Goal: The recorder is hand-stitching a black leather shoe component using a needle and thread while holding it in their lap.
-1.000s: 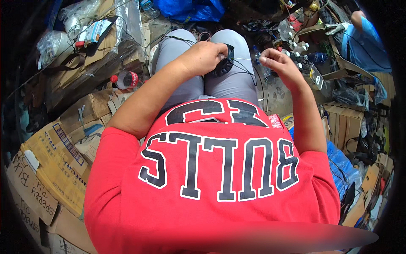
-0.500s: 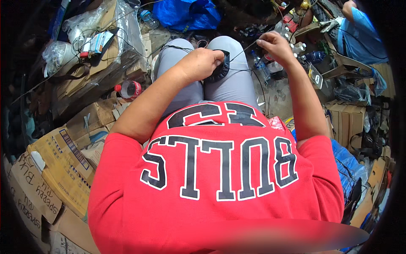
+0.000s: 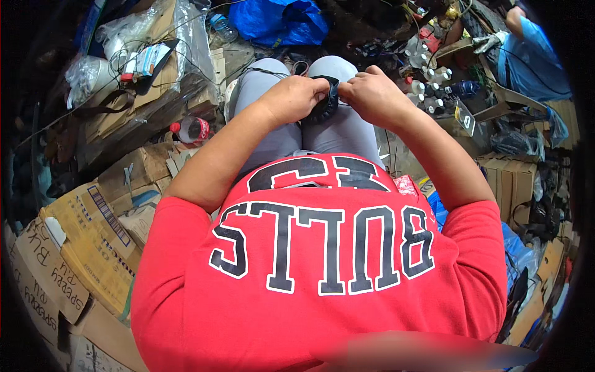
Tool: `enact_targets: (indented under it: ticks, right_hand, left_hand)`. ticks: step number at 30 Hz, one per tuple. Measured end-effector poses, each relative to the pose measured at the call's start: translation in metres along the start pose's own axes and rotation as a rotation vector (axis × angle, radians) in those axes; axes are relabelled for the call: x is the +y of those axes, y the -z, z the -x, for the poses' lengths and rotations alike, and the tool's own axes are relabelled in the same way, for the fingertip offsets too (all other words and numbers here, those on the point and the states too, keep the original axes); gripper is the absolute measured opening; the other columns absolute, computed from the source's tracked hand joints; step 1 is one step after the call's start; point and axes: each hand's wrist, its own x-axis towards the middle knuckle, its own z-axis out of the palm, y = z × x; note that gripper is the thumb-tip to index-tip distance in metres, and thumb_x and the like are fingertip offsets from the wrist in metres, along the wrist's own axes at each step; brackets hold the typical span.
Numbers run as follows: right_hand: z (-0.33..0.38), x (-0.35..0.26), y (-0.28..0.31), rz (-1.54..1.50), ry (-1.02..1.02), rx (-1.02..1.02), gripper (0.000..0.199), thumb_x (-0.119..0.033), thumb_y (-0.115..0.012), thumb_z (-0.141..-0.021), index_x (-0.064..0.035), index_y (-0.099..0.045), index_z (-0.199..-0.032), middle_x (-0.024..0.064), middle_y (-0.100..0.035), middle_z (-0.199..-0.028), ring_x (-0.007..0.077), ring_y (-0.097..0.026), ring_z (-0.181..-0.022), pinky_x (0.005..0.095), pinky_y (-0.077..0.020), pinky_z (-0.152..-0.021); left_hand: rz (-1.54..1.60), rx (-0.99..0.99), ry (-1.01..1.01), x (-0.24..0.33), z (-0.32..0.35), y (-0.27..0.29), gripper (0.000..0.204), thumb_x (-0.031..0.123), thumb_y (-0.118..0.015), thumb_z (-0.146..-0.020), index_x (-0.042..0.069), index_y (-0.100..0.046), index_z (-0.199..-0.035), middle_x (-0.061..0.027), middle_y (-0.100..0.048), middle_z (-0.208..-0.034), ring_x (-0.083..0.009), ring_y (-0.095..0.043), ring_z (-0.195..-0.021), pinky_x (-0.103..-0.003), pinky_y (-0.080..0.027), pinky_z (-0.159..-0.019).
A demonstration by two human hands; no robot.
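Over my thighs, my left hand [image 3: 299, 98] is closed on a black, curved, ridged-edged piece [image 3: 326, 109], thumb and fingers pinching its upper rim. The piece looks like part of a shoe, but its exact kind does not show. Just to its right, my right hand [image 3: 374, 94] is closed too, fingertips pressed together at the piece's rim. Whatever those fingertips hold is hidden. The piece hangs over the grey trousers [image 3: 344, 133] between my knees.
A capped bottle [image 3: 191, 129] lies to the left by cardboard [image 3: 93, 235]. Several small bottles [image 3: 437, 84] stand right of my knees. A blue plastic bag [image 3: 279, 22] is ahead. At the far right, a hand [image 3: 515, 20] shows above blue cloth or plastic [image 3: 533, 62].
My right hand has come down and left, from holding a dark thread stretched out to the right, to the black piece's rim. The left hand keeps its grip.
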Motion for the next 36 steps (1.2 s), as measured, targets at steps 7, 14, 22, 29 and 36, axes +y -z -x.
enact_targets:
  ticks: [7,14,22,29,36]
  right_hand:
    - [0.021,0.035,-0.014,-0.039,-0.001,0.011,0.003,-0.012,-0.053,-0.082,-0.0117,-0.056,-0.084,0.0071,-0.06,-0.072,0.0262,-0.059,-0.08,0.0393,-0.0384,-0.079]
    - [0.03,0.062,-0.005,-1.223,-0.574,0.198,0.021,-0.02,-0.065,-0.083,0.0004,-0.066,-0.09,-0.0003,-0.064,-0.083,0.0081,-0.056,-0.077,0.0238,-0.0448,-0.072]
    - [-0.027,-0.03,0.012,-1.947,-0.013,0.219,0.023,-0.028,-0.053,-0.093,-0.0057,-0.059,-0.088,0.0018,-0.059,-0.082,0.0087,-0.052,-0.071,0.0219,-0.0429,-0.067]
    - [0.099,0.079,-0.052,-0.64,-0.492,0.092,0.024,-0.017,-0.06,-0.085,-0.0073,-0.063,-0.107,0.0105,-0.066,-0.089,0.0152,-0.06,-0.078,0.0282,-0.047,-0.073]
    - [0.384,0.236,-0.079,0.031,-1.412,-0.198,0.034,-0.04,-0.06,-0.08,-0.0156,-0.067,-0.103,0.0142,-0.065,-0.098,0.028,-0.063,-0.093,0.0386,-0.0472,-0.081]
  left_hand:
    - [-0.263,0.046,0.001,-0.031,0.053,0.029,0.015,0.004,-0.053,-0.074,0.004,-0.053,-0.089,-0.019,-0.059,-0.08,-0.0376,-0.058,-0.08,-0.043,-0.046,-0.069]
    - [0.467,0.392,0.272,-0.008,0.083,0.086,0.008,0.009,-0.06,-0.085,0.002,-0.059,-0.082,-0.0039,-0.063,-0.079,-0.0113,-0.06,-0.075,-0.027,-0.046,-0.065]
    - [1.181,-0.221,-0.21,0.063,0.038,0.037,0.016,0.017,-0.055,-0.09,0.001,-0.059,-0.087,-0.0068,-0.061,-0.09,-0.0155,-0.058,-0.082,-0.029,-0.046,-0.077]
    - [-0.179,0.371,0.257,-0.04,0.116,0.108,0.019,-0.001,-0.058,-0.074,0.003,-0.065,-0.091,-0.0085,-0.064,-0.085,-0.0174,-0.061,-0.078,-0.028,-0.048,-0.071]
    - [-1.042,1.186,0.754,-0.043,0.257,0.311,0.034,0.044,-0.064,-0.079,0.019,-0.069,-0.101,-0.0023,-0.069,-0.089,-0.0142,-0.064,-0.078,-0.026,-0.047,-0.074]
